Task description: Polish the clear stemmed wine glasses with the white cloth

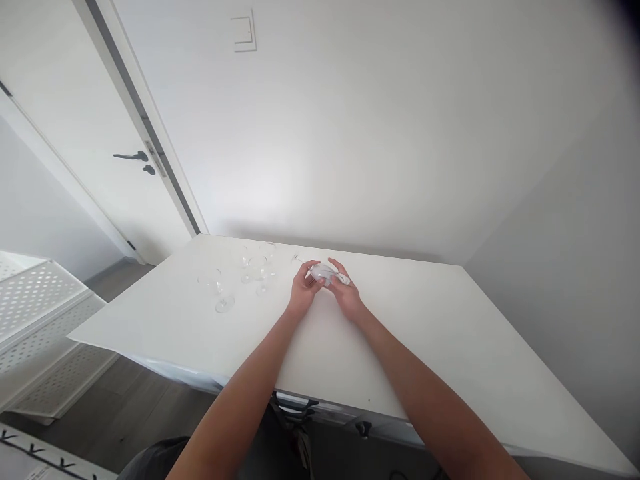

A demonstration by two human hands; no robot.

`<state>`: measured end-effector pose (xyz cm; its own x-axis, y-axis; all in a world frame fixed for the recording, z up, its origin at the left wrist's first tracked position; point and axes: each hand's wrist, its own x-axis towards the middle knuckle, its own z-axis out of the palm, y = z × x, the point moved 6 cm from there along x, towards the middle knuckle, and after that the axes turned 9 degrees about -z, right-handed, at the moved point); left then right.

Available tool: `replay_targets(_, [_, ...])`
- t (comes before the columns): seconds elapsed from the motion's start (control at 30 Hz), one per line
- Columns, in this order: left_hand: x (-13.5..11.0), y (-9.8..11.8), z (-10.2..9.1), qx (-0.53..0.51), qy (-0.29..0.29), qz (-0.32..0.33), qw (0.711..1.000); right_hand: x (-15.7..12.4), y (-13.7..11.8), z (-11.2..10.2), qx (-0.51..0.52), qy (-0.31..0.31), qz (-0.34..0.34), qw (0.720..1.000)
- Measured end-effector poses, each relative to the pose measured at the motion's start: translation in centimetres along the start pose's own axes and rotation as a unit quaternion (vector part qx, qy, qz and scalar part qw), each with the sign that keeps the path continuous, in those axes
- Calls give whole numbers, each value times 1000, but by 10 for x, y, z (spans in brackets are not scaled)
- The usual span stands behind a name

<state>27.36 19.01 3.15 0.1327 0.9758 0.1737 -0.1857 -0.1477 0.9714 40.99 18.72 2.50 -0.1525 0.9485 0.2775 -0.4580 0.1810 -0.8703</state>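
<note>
Above the white tabletop (400, 320), a small clear glass (324, 274) lies tilted sideways between my two hands. My left hand (303, 288) curls its fingers around the left end of the glass. From the other side my right hand (348, 295) grips it, thumb and fingers closed near its right end. To the left of my hands stand several clear stemmed glasses, among them a front glass with a round foot (225, 304) and a glass (257, 268) in the middle of the group. Just behind my left hand is another transparent piece (296, 259), too faint to make out.
A white wall with a light switch (243, 31) rises behind the table. At the left are a white door with a dark handle (133, 156) and a white perforated rack (45, 300). Dark objects (295, 403) sit below the table's front edge.
</note>
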Motion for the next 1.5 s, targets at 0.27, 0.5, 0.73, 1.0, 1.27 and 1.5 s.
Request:
replay_targets(0.27, [2, -10, -9, -46, 38, -26, 998, -2, -12, 12, -170, -57, -102, 979])
replay_targets(0.5, [-1, 3, 5, 9, -38, 34, 999, 2, -5, -13, 9, 43, -21, 999])
replay_targets(0.73, [2, -5, -6, 40, 42, 15, 998, 2, -8, -7, -78, 28, -85, 993])
replay_targets(1.0, [5, -6, 1, -3, 7, 25, 1000, 8, -7, -22, -42, 43, -82, 995])
replay_targets(1.27, [4, -2, 0, 10, 10, 59, 998, 9, 1, -14, 18, 28, -65, 997])
replay_targets(1.5, [4, -13, 14, -87, -94, -81, 988, 20, -14, -77, 80, 236, -164, 955])
